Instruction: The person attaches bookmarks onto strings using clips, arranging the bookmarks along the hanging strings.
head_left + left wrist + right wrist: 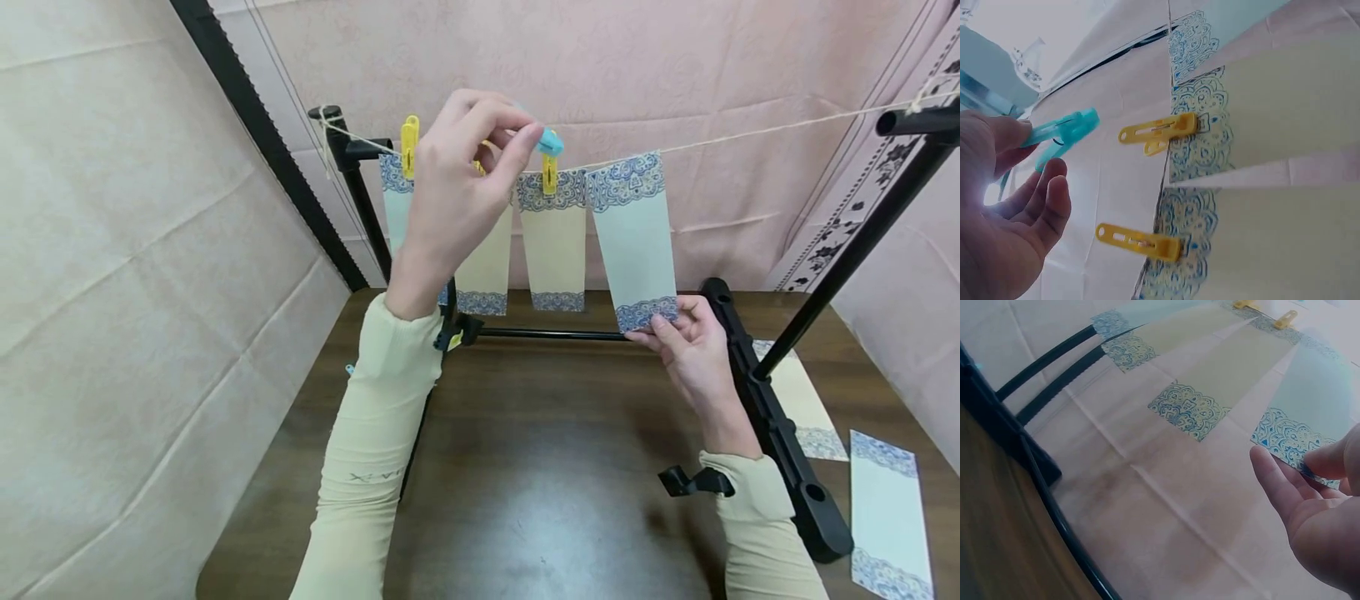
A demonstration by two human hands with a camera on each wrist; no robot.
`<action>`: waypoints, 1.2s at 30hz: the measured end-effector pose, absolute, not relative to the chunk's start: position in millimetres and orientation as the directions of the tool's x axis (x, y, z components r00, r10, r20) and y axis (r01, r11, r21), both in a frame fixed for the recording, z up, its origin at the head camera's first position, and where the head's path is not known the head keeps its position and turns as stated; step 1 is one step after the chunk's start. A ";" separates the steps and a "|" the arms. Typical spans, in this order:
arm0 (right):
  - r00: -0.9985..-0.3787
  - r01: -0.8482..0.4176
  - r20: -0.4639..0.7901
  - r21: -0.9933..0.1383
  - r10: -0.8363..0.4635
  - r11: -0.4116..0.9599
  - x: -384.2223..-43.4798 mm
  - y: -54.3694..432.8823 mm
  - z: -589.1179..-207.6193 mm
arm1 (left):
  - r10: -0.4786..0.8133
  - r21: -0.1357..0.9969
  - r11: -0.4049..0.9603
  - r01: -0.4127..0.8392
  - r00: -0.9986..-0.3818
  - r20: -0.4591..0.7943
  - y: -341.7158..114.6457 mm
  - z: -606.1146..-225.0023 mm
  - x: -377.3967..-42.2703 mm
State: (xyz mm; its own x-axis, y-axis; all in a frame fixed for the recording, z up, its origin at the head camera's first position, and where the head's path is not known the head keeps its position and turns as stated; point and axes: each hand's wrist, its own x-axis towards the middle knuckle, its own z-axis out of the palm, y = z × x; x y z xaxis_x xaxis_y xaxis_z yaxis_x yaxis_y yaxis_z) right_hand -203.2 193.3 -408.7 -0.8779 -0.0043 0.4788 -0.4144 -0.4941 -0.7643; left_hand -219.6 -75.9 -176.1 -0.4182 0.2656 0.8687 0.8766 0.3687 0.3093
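Observation:
Up near the string (772, 130), my left hand (461, 171) pinches a light blue clothespin (1067, 132) between thumb and fingers. Its nose points toward the hanging cards. Low on the right, my right hand (697, 354) holds a pale blue card (636, 237) by its bottom edge, thumb in front and fingers behind. The card's lace-patterned top overlaps the string, and no clothespin shows on it. Beside it a cream card (555, 254) hangs from a yellow clothespin (1160, 128). Another cream card (483, 262) hangs further left, partly hidden by my left hand.
A yellow clothespin (409, 148) holds a pale blue card (396, 187) at the string's left end. Black posts (847, 242) carry the string. On the wooden table (525, 467), a cream card (806, 408) and a pale blue card (890, 512) lie right of the black base (780, 442).

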 end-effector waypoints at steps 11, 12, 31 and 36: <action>-0.887 -0.392 0.462 -0.746 0.005 -0.539 -205.4 189.0 -414.4 | 0.329 0.365 0.365 0.857 -0.485 0.810 -44.1 -164.1 -224.2; -0.887 -0.390 0.461 -0.743 0.005 -0.544 -205.5 188.8 -414.4 | 0.332 0.382 0.374 0.845 -0.507 0.795 -40.6 -163.2 -224.0; -0.876 -0.421 0.481 -0.742 0.024 -0.522 -204.6 192.3 -413.1 | 0.383 0.367 0.515 0.775 -0.591 0.710 -5.7 -157.1 -232.8; -0.872 -0.427 0.490 -0.737 0.022 -0.523 -203.5 192.1 -412.2 | 0.390 0.404 0.516 0.755 -0.628 0.674 -5.5 -160.5 -239.0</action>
